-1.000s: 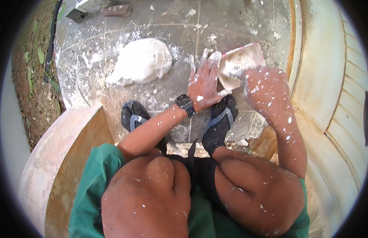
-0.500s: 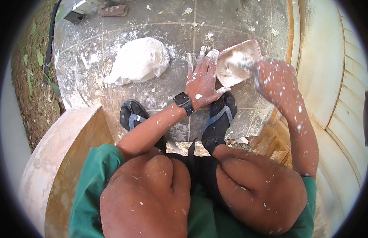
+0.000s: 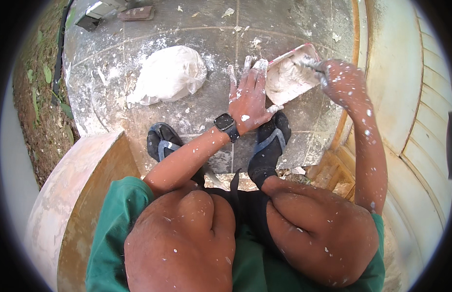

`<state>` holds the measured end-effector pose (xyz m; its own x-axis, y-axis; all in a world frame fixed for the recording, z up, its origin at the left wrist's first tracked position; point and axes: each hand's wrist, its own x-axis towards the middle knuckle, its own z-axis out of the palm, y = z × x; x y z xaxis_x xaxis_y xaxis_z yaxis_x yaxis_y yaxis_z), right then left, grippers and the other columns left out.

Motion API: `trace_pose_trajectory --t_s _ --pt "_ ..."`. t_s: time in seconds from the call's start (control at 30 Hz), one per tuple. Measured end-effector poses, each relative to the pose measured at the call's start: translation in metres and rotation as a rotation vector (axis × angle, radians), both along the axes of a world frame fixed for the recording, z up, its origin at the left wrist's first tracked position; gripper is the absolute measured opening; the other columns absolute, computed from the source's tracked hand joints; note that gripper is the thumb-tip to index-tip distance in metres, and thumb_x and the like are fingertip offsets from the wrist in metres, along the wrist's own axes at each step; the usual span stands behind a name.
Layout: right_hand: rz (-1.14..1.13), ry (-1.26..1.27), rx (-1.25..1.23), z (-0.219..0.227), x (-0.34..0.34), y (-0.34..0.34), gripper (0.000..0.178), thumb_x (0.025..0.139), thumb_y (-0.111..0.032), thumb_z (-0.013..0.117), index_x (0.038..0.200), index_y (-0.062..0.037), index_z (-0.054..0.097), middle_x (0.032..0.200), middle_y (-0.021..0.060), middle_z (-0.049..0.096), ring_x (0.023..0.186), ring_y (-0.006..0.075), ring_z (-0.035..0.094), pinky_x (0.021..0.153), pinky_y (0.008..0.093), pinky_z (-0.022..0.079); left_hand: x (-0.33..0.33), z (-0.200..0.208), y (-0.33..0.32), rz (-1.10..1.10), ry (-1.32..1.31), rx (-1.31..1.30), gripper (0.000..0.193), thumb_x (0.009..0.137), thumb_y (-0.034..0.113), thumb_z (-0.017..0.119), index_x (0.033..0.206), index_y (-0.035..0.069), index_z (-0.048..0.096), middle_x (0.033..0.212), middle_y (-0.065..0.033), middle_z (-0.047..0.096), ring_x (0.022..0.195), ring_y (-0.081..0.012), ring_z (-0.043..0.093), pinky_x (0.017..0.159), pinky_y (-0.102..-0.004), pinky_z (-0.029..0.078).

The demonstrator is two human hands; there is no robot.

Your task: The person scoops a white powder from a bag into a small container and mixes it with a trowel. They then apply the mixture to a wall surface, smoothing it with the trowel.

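A shallow box-like container (image 3: 287, 86) with a red-edged rim holds thick white paste on the tiled floor. My left hand (image 3: 249, 97) lies with fingers stretched and spread, its side against the container's left edge; white paste coats the fingertips. Over the container's right side, my right hand (image 3: 344, 83) is closed round a paste-smeared tool (image 3: 309, 63), its tip at the paste. The tool's exact kind is hidden by the coating and my fist. Left of my hands rests a tied white plastic bag (image 3: 170, 75), bulging, with white powder scattered around it.
My sandalled feet (image 3: 271, 138) stand just below the container. A low curved wall (image 3: 84, 190) rises at left, and a pale panelled wall (image 3: 389, 82) borders the right. A brown block (image 3: 136, 13) and a grey metal piece (image 3: 97, 14) lie at the far left.
My right hand has moved slightly up and right, drawing the tool toward the container's far right corner. The container has tilted round a little; my left hand stays in place.
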<state>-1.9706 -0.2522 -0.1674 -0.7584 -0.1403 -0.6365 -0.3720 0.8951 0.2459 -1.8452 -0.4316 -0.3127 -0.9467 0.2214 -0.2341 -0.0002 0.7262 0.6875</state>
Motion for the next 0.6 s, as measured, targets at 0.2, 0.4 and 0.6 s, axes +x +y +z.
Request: trace_pose_trajectory --t_s 0.2,0.4,0.6 --pt "0.04 0.002 -0.098 0.007 0.005 0.006 0.016 0.093 -0.018 0.068 0.103 -0.0085 0.075 0.1 0.014 0.073 0.094 0.03 0.072 0.083 0.0437 0.058 0.003 0.002 0.004 0.028 0.01 -0.016 0.106 0.075 0.049 0.082 0.153 -0.004 0.033 0.15 -0.024 0.041 0.144 -0.0424 0.037 0.114 -0.0657 0.029" --pt "-0.031 -0.028 -0.044 -0.004 0.003 0.009 0.021 0.096 -0.022 0.061 0.11 -0.0103 0.073 0.108 0.0124 0.072 0.103 0.0289 0.07 0.091 0.0426 0.057 0.002 -0.003 0.007 0.051 0.074 -0.024 0.104 0.076 0.048 0.082 0.152 -0.005 0.033 0.149 -0.0259 0.041 0.143 -0.043 0.038 0.112 -0.0658 0.031" --pt "0.051 -0.065 -0.169 -0.008 -0.009 0.015 0.033 0.1 -0.034 0.059 0.121 -0.0121 0.072 0.11 0.0141 0.071 0.104 0.0329 0.067 0.095 0.0451 0.053 0.002 -0.005 0.009 0.063 0.063 -0.007 0.103 0.076 0.046 0.082 0.151 -0.006 0.035 0.148 -0.0264 0.042 0.143 -0.0438 0.038 0.111 -0.0657 0.032"
